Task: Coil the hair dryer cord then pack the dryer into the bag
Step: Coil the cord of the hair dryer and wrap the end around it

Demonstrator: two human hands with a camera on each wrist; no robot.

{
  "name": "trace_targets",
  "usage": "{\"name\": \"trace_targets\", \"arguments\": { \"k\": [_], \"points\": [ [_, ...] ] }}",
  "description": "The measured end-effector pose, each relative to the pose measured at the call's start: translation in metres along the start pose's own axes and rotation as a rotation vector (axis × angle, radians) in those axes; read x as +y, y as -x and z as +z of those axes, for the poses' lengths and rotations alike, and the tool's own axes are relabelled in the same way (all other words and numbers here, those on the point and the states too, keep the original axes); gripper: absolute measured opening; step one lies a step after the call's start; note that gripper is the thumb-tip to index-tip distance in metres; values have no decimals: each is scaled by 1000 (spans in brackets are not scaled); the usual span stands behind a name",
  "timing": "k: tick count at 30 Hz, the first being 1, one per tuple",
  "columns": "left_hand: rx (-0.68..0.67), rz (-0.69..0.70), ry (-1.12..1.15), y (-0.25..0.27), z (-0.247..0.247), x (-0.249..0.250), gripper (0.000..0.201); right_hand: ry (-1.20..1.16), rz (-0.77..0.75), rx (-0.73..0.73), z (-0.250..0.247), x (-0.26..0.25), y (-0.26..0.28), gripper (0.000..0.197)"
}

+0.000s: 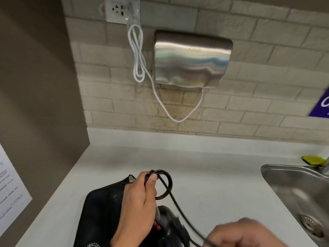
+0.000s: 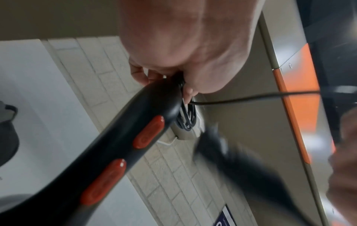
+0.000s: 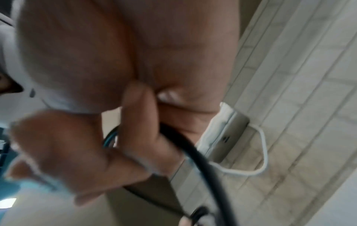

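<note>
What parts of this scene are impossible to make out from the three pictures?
- Dryer nozzle end: head view, cut off by the bottom edge and hidden behind the left hand.
- Cord plug: dark blur only, left wrist view.
- Right hand: motion-blurred in head view; its grip on the cord is smeared in the right wrist view.
- Bag opening: covered by the left hand and dryer.

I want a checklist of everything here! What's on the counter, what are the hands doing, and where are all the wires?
Surface: white counter, steel sink at right.
Job's things: black hair dryer with orange buttons, held above the black bag; bag lies on the counter.
Clutter: yellow-green object behind the sink.
Hands: left hand holds dryer handle and coiled loops; right hand grips the loose cord, blurred.
Cables: black cord partly coiled; white cable hangs from the wall socket.
Surroundings: metal hand dryer on brick wall.
</note>
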State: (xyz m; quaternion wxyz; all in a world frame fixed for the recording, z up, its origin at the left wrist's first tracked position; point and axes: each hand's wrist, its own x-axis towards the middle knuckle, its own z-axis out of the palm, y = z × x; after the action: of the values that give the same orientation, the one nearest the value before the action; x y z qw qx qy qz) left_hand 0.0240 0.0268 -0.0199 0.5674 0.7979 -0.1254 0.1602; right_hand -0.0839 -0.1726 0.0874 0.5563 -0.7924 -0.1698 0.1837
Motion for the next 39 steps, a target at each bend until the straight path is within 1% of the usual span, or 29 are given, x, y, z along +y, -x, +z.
{"name": "trace_targets", "arguments": {
  "k": [1, 3, 4, 5, 6, 7, 9, 11, 13, 15, 17, 20, 21, 22, 24, 25, 26, 28, 29, 31, 34, 36, 37, 39],
  "points": [
    [7, -17, 2, -1, -1, -4, 37, 10, 12, 112, -2, 5, 1, 16],
    [6, -32, 3, -1, -2, -6, 38, 70, 11, 442, -13, 25, 6, 17],
    [-1, -29, 1, 0, -2, -6, 38, 65, 5, 560, -16, 32, 7, 15],
    [-9, -20, 1, 1, -1, -5, 39, 67, -7, 634, -16, 40, 6, 12],
    [-12, -7, -1, 1, 0, -4, 39, 72, -8, 660, -17, 46, 3, 10],
    [-12, 9, -4, 2, 1, -3, 39, 80, -10, 658, -19, 53, 0, 8],
    [-13, 39, -18, 4, 3, -1, 40, 99, -1, 584, -16, 57, -5, 9],
    [-23, 49, -39, 6, 5, 3, 40, 124, 31, 453, -9, 53, -12, 17],
    [-41, 55, -56, 8, 7, 8, 40, 129, 56, 373, 3, 48, -23, 25],
    [-74, 64, -67, 10, 8, 13, 44, 158, 40, 408, 15, 45, -37, 23],
    [-100, 68, -79, 11, 10, 15, 46, 239, -1, 500, 26, 46, -52, 15],
    [-113, 48, -82, 10, 11, 13, 51, 336, -46, 641, 38, 53, -68, 12],
    [-115, 40, -80, 10, 10, 13, 54, 378, -63, 668, 42, 54, -71, 9],
    [-116, 32, -74, 10, 9, 13, 55, 426, -78, 670, 44, 55, -74, 7],
    [-111, 6, -45, 10, 7, 15, 53, 547, -104, 587, 51, 60, -78, 28],
    [-101, -13, -20, 11, 6, 17, 51, 614, -99, 553, 56, 62, -80, 35],
    [-87, -34, 10, 12, 6, 19, 48, 698, -91, 534, 58, 65, -80, 34],
    [-62, -60, 61, 14, 4, 19, 40, 825, -77, 529, 57, 62, -78, 23],
    [-56, -64, 78, 15, 3, 19, 38, 866, -76, 528, 55, 58, -77, 20],
    [-56, -55, 92, 18, 3, 16, 35, 921, -97, 521, 50, 53, -74, 22],
    [-44, -34, 69, 20, 4, 15, 26, 940, -84, 462, 43, 48, -69, 26],
    [-47, -30, 40, 19, 3, 17, 25, 919, -94, 468, 38, 49, -64, 27],
    [-49, -27, 23, 17, 3, 17, 25, 894, -114, 482, 36, 48, -61, 26],
    [-61, 0, -23, 15, 2, 14, 31, 859, -166, 493, 31, 44, -56, 17]
  ]
}}
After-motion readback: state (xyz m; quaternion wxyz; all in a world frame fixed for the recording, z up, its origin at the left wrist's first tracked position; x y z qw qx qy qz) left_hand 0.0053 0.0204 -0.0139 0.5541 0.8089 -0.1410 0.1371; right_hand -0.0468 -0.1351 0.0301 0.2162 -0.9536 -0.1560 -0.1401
